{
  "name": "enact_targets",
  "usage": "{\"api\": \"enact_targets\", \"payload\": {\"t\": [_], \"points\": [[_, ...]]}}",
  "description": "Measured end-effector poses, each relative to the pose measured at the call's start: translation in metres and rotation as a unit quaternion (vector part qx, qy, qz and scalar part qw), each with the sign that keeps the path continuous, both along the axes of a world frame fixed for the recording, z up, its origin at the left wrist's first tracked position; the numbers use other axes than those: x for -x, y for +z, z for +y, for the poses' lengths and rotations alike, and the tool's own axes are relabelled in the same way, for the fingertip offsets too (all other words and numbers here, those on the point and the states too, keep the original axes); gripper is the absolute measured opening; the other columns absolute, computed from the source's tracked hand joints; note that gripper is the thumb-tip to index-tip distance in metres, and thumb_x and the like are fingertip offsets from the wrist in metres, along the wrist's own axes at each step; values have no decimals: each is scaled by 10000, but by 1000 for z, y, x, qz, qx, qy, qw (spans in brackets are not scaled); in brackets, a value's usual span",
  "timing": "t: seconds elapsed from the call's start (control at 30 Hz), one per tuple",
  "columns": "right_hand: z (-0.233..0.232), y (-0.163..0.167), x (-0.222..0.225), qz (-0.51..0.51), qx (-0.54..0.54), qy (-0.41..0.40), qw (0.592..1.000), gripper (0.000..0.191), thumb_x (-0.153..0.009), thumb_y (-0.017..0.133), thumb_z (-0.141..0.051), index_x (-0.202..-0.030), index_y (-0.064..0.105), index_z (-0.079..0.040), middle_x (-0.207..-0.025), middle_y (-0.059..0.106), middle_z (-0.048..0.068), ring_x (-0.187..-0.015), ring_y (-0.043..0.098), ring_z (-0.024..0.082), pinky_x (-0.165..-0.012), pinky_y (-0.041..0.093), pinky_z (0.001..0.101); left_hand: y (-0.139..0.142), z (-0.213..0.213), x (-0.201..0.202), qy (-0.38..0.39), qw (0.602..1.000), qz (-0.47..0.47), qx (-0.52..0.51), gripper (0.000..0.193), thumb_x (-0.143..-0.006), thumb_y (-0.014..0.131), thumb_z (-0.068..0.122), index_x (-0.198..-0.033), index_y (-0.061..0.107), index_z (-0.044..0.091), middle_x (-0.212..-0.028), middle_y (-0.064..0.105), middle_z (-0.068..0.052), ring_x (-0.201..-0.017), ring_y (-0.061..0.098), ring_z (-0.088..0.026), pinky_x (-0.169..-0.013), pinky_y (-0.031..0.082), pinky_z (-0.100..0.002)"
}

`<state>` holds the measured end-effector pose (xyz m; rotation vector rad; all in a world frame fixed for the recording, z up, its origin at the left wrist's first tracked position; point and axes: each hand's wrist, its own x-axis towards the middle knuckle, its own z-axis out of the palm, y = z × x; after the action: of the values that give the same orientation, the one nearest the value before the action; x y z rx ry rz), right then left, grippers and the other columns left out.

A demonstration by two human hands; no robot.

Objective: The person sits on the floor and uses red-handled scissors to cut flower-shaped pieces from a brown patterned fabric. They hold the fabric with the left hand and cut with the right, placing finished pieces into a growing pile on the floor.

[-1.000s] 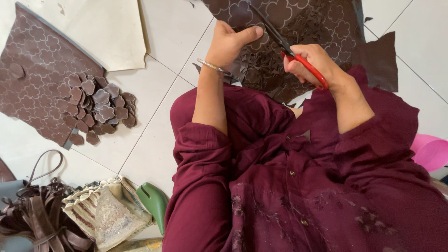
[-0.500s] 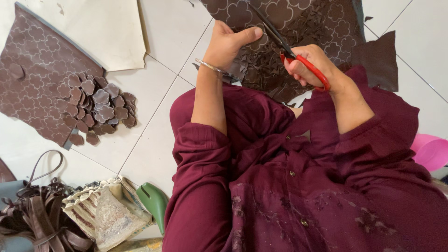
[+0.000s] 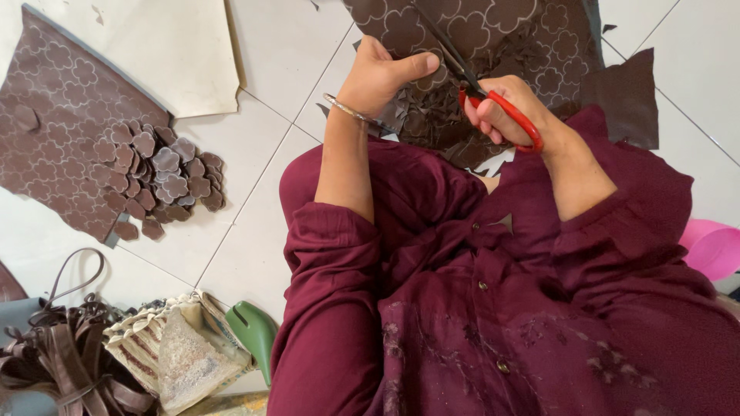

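Both forearms reach forward, bare from the elbow down, with the maroon sleeves pushed up in folds. The left hand is curled — its fingers folded under and out of sight, the thumb stretched straight toward the right, a thin bangle round the wrist. The right hand is clenched, knuckles up, its fingers wrapped tight — the wrist bent slightly inward. The two hands sit near each other, not touching, the left a little farther forward.
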<state>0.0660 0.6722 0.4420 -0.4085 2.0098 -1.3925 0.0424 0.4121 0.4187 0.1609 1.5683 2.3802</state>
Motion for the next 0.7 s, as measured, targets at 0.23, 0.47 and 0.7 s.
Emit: {"api": "enact_targets", "payload": {"t": [0.23, 0.47, 0.7], "points": [[-4, 6, -4, -10, 29, 1, 1000, 947, -737, 416, -1006, -873, 613, -90, -646, 528, -34, -535, 530, 54, -488, 434, 207, -5, -2, 0, -9, 999, 9, 34, 207, -876, 830, 94, -1008, 740, -38, -910, 730, -26, -793, 651, -98, -710, 535, -263], [-6, 2, -4, -1, 33, 1, 999, 939, -776, 384, -989, -828, 588, -74, -639, 530, -24, -516, 530, 62, -485, 443, 214, -10, 5, -1, -24, 999, 29, 26, 333, -895, 853, 132, -1148, 696, -18, -1009, 731, -28, -900, 667, -107, -803, 562, -269], [-5, 2, -5, -3, 33, -5, 999, 970, -763, 386, -1000, -834, 600, -57, -637, 533, -8, -522, 540, 75, -489, 448, 220, -8, 5, 0, -32, 999, 26, 25, 319, -894, 840, 118, -1149, 697, -11, -1027, 739, -32, -916, 677, -109, -824, 570, -275]]}}
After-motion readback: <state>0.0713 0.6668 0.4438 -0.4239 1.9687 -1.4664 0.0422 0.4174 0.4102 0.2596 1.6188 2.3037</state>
